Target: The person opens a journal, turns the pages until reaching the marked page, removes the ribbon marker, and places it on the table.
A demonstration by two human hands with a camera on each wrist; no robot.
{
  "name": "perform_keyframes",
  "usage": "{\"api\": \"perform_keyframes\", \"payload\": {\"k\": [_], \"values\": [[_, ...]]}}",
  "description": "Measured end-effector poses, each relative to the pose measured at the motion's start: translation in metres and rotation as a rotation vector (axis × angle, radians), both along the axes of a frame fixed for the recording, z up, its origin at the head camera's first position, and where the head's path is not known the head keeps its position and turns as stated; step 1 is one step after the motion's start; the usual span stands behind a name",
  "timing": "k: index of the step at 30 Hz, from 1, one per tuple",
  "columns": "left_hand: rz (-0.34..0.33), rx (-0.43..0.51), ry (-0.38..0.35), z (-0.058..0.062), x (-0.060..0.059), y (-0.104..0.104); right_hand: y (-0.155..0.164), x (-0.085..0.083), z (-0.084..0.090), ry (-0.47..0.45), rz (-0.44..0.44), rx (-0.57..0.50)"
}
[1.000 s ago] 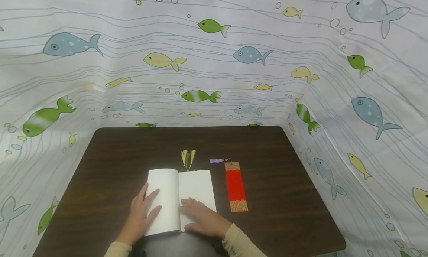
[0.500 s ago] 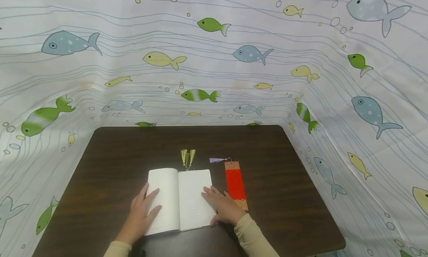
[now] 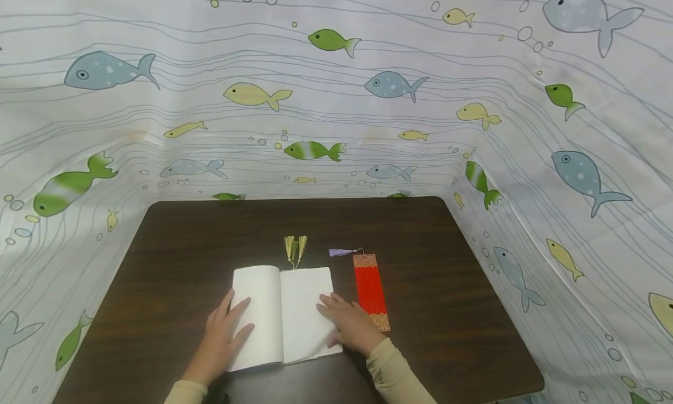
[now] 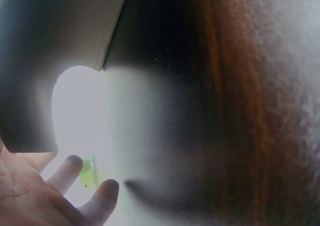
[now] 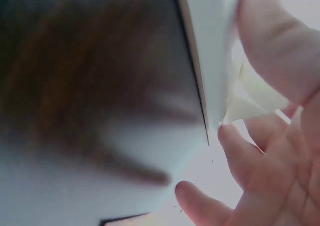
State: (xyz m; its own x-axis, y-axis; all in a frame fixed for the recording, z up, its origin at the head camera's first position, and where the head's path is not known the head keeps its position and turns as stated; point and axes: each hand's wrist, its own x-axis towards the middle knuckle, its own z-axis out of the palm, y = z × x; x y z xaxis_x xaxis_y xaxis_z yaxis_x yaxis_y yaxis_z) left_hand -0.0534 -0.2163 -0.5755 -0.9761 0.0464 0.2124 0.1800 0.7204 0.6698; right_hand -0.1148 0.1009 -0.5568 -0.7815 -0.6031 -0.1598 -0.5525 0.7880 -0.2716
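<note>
An open notebook with pale pages lies on the dark table. My left hand rests on the left page and its outer edge, fingers spread and extended. In the left wrist view, the fingers reach past a dark, shadowed part of the notebook. At the right edge, my right hand pinches a page near its lower corner, which stands slightly raised. The right wrist view has a page between the thumb and fingers. Yellow and green tassels stick out above the notebook's top edge.
A red bookmark with gold patterned ends and a lilac tassel lies right of the notebook, its lower end beside the right hand. White fish-printed cloth surrounds the table at the back and sides.
My right hand has moved from the notebook's middle to its right edge, and a lower page corner has lifted slightly there. The left hand has stayed in place.
</note>
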Motion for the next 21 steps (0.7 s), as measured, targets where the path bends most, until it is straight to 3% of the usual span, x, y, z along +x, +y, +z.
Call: {"api": "perform_keyframes", "payload": {"k": [8,12,17,21], "values": [[0.004,-0.002,0.009,-0.002,0.0,0.001,-0.004,0.0,-0.006,0.176,-0.003,-0.073],[0.007,-0.01,-0.007,-0.002,0.0,0.001,-0.006,0.001,-0.01,0.237,-0.052,-0.152],[0.008,-0.016,-0.027,-0.001,0.001,0.001,-0.012,0.004,-0.006,0.151,-0.196,-0.302],[0.009,-0.008,-0.031,0.0,0.001,0.002,-0.022,0.009,0.002,-0.028,-0.246,-0.463]]}}
